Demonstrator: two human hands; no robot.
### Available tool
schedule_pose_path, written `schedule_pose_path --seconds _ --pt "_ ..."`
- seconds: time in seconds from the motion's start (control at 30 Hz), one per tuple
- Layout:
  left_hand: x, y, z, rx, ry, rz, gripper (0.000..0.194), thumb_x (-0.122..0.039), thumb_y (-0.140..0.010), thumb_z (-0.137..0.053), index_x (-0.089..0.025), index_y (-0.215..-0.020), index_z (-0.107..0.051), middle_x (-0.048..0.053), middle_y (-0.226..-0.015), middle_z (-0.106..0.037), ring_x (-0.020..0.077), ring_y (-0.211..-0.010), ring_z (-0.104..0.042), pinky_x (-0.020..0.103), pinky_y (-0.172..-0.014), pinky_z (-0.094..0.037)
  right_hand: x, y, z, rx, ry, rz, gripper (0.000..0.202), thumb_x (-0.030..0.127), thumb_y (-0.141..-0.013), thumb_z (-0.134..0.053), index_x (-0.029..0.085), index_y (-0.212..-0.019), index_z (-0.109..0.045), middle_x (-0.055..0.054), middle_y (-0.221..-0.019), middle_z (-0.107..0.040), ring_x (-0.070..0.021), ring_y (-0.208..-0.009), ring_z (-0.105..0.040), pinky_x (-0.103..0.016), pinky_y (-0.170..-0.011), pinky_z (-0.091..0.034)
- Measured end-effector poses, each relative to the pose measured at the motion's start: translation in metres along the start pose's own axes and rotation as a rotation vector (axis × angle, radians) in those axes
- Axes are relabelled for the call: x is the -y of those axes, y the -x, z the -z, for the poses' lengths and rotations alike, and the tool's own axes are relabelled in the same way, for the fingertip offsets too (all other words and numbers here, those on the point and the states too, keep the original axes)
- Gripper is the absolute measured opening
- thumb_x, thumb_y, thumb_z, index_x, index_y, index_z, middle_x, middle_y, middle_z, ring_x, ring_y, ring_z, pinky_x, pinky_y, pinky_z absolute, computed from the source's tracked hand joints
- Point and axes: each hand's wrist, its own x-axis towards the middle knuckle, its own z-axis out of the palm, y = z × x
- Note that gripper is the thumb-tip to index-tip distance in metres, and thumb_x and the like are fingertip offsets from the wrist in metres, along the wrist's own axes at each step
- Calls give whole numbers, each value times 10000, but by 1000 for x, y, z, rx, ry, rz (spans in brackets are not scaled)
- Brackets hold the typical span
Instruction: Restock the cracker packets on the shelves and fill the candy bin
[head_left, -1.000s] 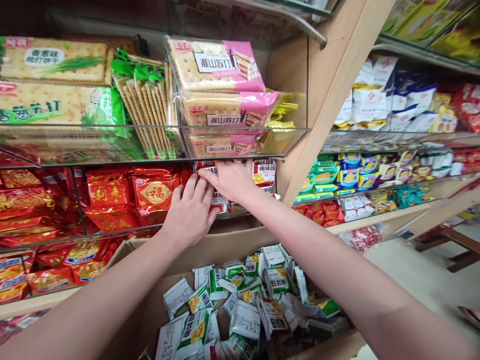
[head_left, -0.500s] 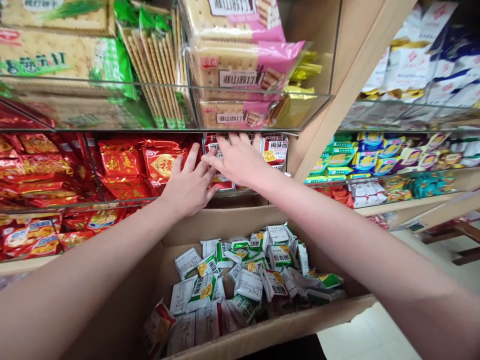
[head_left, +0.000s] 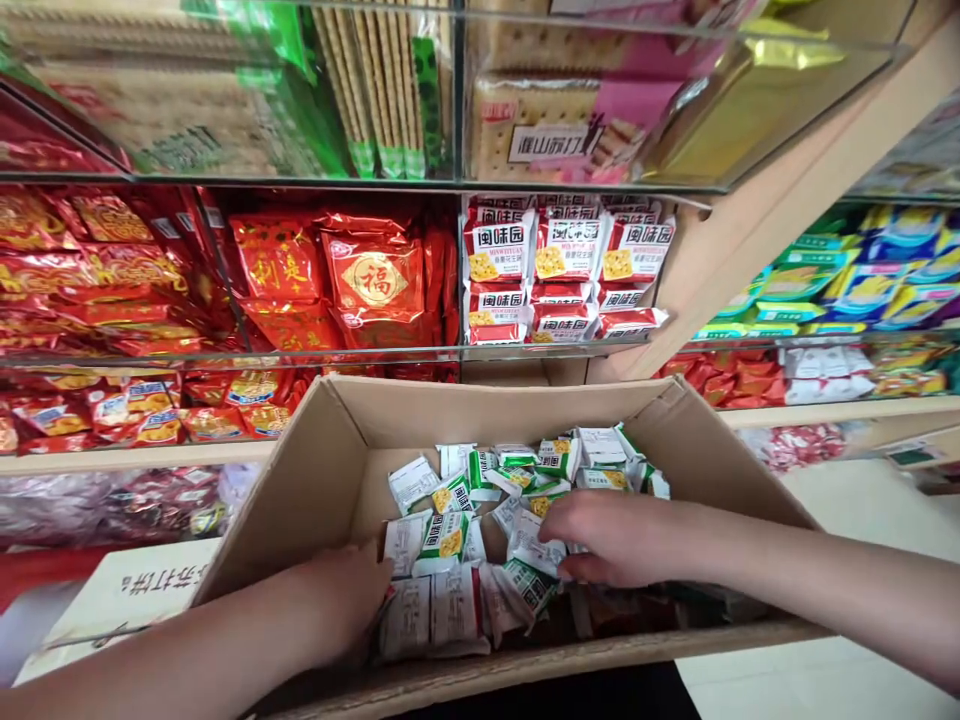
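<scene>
An open cardboard box [head_left: 480,405] holds many small wrapped snack packets, white with green or red trim. My left hand [head_left: 341,600] is down inside the box at its left side, beside white packets [head_left: 431,610]; its fingertips are mostly hidden and blurred. Over the packets at right centre, my right hand [head_left: 626,535] reaches in with bent fingers. Its thumb and fingers are apart, close to a white packet [head_left: 534,545]; I see nothing held between them. Behind the box, red-and-white cracker packets [head_left: 566,250] stand in rows in a shelf compartment.
Red snack packs [head_left: 375,275] fill the compartment left of the cracker rows. Above hangs a clear shelf edge [head_left: 300,185] with large biscuit packs [head_left: 555,130]. A wooden upright [head_left: 787,180] divides off more snacks [head_left: 885,275]. A printed carton [head_left: 142,590] lies at lower left.
Both hands have come away from the shelf's red-and-white packets and down into the box. The view has shifted, showing more of the box and the stacked rows uncovered.
</scene>
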Motion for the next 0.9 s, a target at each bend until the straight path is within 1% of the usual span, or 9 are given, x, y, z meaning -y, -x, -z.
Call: schedule_pose_path --seconds 0.1,0.23,0.4,0.5,0.57,0.63,0.77,0.83,0.9 --pt "0 -15 -12 45 -110 11 697 -44 -380 -687 -78 -1072 -620 278 -1226 -528 455 -1022 -542 555 -827 -418 11 -28 -10 46 91 52 218 242 -753 -584 123 -925 -644 -125 -891 -654 -251 -835 -614 -297 -652 -439" --pt "0 -21 -17 -23 -139 19 521 -101 -539 -586 -129 -1057 -631 228 -1050 -645 387 -965 -589 517 -788 -435 14 -47 -16 -27 63 118 246 274 -753 -589 126 -942 -640 -120 -919 -648 -248 -868 -604 -300 -687 -443" --pt "8 -14 -16 -144 -77 -29 167 -84 -562 -537 -142 -606 -687 220 -760 -681 396 -842 -611 499 -694 -443 -6 -37 -17 -90 -93 64 263 250 -734 -617 156 -977 -646 -108 -932 -659 -237 -871 -609 -303 -702 -455" --pt "6 -11 5 -197 35 -160 125 -84 -529 -583 -194 -540 -641 99 -645 -655 301 -732 -619 388 -644 -455 -14 -27 -14 -177 -198 8 281 255 -733 -621 173 -1001 -649 -108 -976 -650 -244 -914 -595 -334 -753 -456" --pt "-3 -10 26 -231 115 -276 171 -90 -548 -591 -228 -638 -639 17 -694 -639 211 -721 -604 299 -655 -450 -14 -24 -9 -257 -364 -24 298 275 -740 -618 181 -1022 -638 -97 -1001 -642 -234 -944 -582 -359 -810 -444" --pt "-16 -8 48 -296 211 -393 236 -83 -621 -558 -241 -783 -625 -4 -834 -612 157 -784 -585 249 -701 -441 -10 -22 -3 -299 -733 -43 370 310 -741 -622 182 -1087 -592 -85 -1021 -629 -204 -936 -583 -361 -819 -454" --pt "-42 -8 72 -543 475 -601 280 -77 -720 -487 -247 -909 -604 35 -1020 -499 138 -888 -549 239 -736 -435 1 -20 13 -175 -1550 126 506 361 -677 -693 169 -1116 -529 -40 -937 -612 -123 -790 -609 -287 -710 -503" --pt "-50 -11 74 -660 615 -607 293 -115 -742 -501 -273 -964 -610 51 -1143 -470 172 -1016 -517 275 -809 -428 3 -19 19 -207 -1639 206 461 330 -622 -743 151 -1005 -560 -12 -840 -612 -99 -698 -604 -252 -653 -503" --pt "-54 -15 72 -717 909 -489 336 -220 -789 -510 -303 -1113 -540 55 -1220 -473 195 -1070 -506 319 -860 -423 3 -18 24 -387 -1614 194 449 287 -578 -775 149 -941 -549 3 -795 -614 -97 -666 -596 -230 -606 -495"
